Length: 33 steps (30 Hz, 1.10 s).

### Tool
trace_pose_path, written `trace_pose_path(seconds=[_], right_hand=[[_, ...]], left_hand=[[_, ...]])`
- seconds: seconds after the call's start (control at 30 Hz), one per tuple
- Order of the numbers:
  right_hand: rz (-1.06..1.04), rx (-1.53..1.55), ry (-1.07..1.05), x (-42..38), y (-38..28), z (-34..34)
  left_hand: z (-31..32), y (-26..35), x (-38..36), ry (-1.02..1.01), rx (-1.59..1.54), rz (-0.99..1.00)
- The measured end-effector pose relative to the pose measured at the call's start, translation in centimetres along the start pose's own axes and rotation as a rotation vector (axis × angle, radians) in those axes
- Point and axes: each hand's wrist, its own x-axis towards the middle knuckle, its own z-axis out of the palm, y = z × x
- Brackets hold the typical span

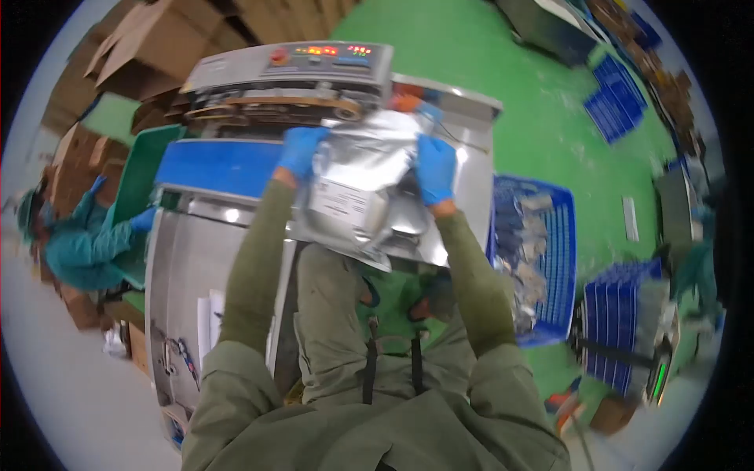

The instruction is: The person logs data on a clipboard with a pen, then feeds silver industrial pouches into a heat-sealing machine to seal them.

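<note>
A silver foil pouch (365, 169) with a white printed label (342, 202) lies in front of me, its top edge beside the band sealing machine (290, 74). My left hand (302, 151), in a blue glove, grips the pouch's upper left edge. On the opposite side my right hand (434, 169), gloved alike, holds its upper right edge. Some fingertips are hidden behind the foil. Under the pouch is a shiny metal tray (471, 157). The machine's display shows red digits, and a blue conveyor belt (216, 166) runs to the left.
To my right stands a blue crate (559, 259) with several silver pouches. A metal worktop (200, 275) with papers and a pen is at my left. A co-worker in teal (86, 243) is beside a green bin (141, 180). Cardboard boxes (157, 47) stand behind the machine.
</note>
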Motion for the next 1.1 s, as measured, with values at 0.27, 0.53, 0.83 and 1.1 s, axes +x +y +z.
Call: trace_pose_path(seconds=[0.27, 0.53, 0.83, 1.1], right_hand=[[0.035, -0.467, -0.364, -3.0, -8.8, -4.1], [0.554, -1.062, -0.342, -17.9, 21.3, -36.3], [0.708, -1.107, -0.277, -23.1, 40.3, -32.0], [0.44, -1.107, -0.056, -17.6, 30.3, -36.4]], left_hand=[[-5.5, 3.2, -4.6, 0.24, 0.43, 0.198], [-15.6, -11.9, -29.6, 0.649, 0.455, 0.019], [-5.3, -8.7, -38.4, 0.655, 0.713, -0.005], [-3.2, -6.7, -37.8, 0.711, 0.497, 0.107]])
